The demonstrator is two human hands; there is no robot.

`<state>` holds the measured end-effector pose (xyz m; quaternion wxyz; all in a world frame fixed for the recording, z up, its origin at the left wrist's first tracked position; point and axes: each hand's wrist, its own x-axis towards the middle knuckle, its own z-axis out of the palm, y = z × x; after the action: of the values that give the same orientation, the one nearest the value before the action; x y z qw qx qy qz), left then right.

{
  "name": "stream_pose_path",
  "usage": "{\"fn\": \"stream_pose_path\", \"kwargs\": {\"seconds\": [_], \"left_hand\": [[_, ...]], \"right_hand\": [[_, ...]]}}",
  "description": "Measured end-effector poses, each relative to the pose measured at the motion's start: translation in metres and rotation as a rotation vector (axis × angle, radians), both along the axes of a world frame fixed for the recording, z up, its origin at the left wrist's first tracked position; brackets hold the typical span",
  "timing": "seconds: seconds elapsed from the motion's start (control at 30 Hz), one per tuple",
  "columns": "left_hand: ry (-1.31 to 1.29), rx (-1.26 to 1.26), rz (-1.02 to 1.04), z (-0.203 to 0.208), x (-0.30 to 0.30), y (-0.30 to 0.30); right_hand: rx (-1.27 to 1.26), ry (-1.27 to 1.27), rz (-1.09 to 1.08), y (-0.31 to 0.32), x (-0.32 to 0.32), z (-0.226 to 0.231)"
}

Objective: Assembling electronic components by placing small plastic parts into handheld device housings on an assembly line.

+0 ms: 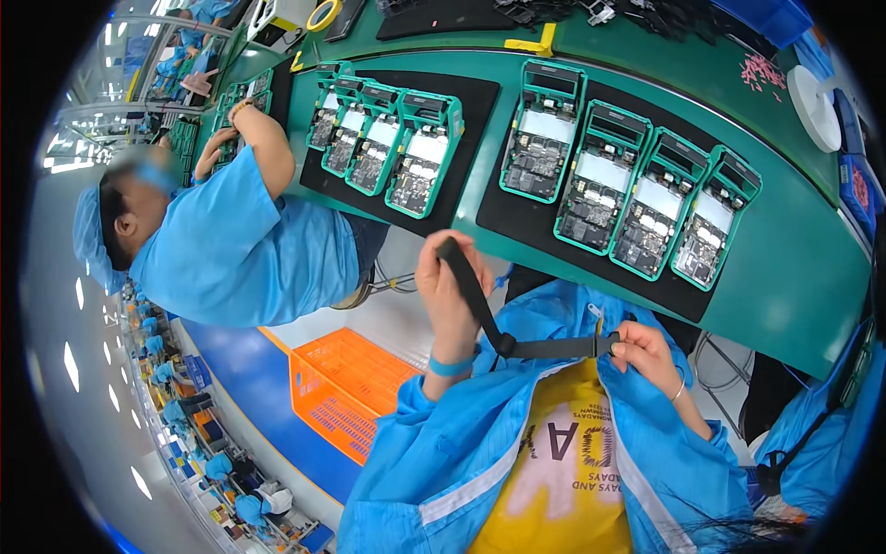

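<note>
I judge this only partway: the black strap (554,349) is spread before the blue jacket (475,452), pinched in the closed grip of left hand (449,294) and right hand (649,356), not yet looped round anything.

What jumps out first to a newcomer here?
The black strap, running from the left hand to the right hand in front of the wearer's yellow shirt. Then the bright orange crate on the floor, to the left. Beyond the hands, green-framed electronics units sit in rows on black mats on the green bench.
</note>
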<state>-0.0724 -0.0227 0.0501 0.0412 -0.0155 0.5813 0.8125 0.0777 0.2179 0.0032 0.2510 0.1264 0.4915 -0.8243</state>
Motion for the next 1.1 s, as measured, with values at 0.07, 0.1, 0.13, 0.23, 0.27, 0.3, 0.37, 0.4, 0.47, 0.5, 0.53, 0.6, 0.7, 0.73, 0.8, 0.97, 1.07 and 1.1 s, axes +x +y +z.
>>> {"fn": "stream_pose_path", "kwargs": {"seconds": [0.07, 0.1, 0.13, 0.23, 0.27, 0.3, 0.37, 0.4, 0.47, 0.5, 0.53, 0.6, 0.7, 0.73, 0.8, 0.97, 1.07, 1.1], "left_hand": [[0.041, -0.59, -0.178, -0.011, 0.007, -0.017], [0.124, -0.864, -0.263, -0.007, 0.014, -0.017], [0.281, -1.019, -0.265, -0.011, 0.027, -0.024], [0.271, -0.803, -0.779, 0.001, 0.05, -0.001], [0.105, -0.633, -0.915, -0.005, 0.062, 0.007], [0.14, -0.593, -1.009, -0.008, 0.069, 0.015], [0.154, -0.626, -1.012, -0.013, 0.073, 0.021], [0.172, -0.666, -0.975, -0.024, 0.078, 0.017], [0.22, -0.703, -0.87, -0.031, 0.085, 0.018], [0.22, -0.701, -0.872, -0.03, 0.087, 0.02], [0.217, -0.707, -0.872, -0.029, 0.087, 0.022], [0.217, -0.712, -0.874, -0.029, 0.086, 0.019], [0.453, -0.878, -0.654, -0.029, 0.09, -0.016], [0.435, -0.847, -0.72, -0.032, 0.094, -0.023], [0.292, -0.764, -0.843, -0.042, 0.103, -0.026], [0.166, -0.807, -0.85, -0.061, 0.106, -0.014], [0.246, -0.723, -0.873, -0.065, 0.1, -0.006], [0.122, -0.7, -0.867, -0.068, 0.1, -0.007]], "right_hand": [[-0.006, -0.05, -0.077, 0.003, 0.006, -0.01], [0.044, -0.073, -0.081, 0.004, 0.006, -0.012], [0.088, -0.09, -0.07, 0.003, 0.005, -0.01], [0.134, 0.009, -0.006, -0.006, 0.005, -0.007], [0.172, 0.02, -0.012, -0.006, 0.0, -0.001], [0.172, 0.018, -0.014, -0.006, 0.002, -0.001], [0.17, -0.016, -0.047, -0.005, 0.002, -0.006], [0.173, -0.011, -0.048, -0.003, 0.0, -0.007], [0.185, -0.004, -0.048, -0.005, 0.004, -0.008], [0.187, -0.005, -0.05, -0.005, 0.005, -0.008], [0.187, -0.006, -0.049, -0.006, 0.004, -0.008], [0.189, -0.006, -0.05, -0.006, 0.003, -0.007], [0.173, -0.024, -0.053, -0.004, 0.002, -0.006], [0.186, -0.021, -0.043, -0.004, 0.003, -0.006], [0.199, -0.023, -0.034, -0.004, 0.004, -0.007], [0.153, -0.117, -0.149, 0.002, 0.002, -0.002], [0.146, -0.171, -0.324, 0.003, 0.009, 0.002], [0.112, -0.188, -0.452, 0.0, 0.016, 0.0]]}}
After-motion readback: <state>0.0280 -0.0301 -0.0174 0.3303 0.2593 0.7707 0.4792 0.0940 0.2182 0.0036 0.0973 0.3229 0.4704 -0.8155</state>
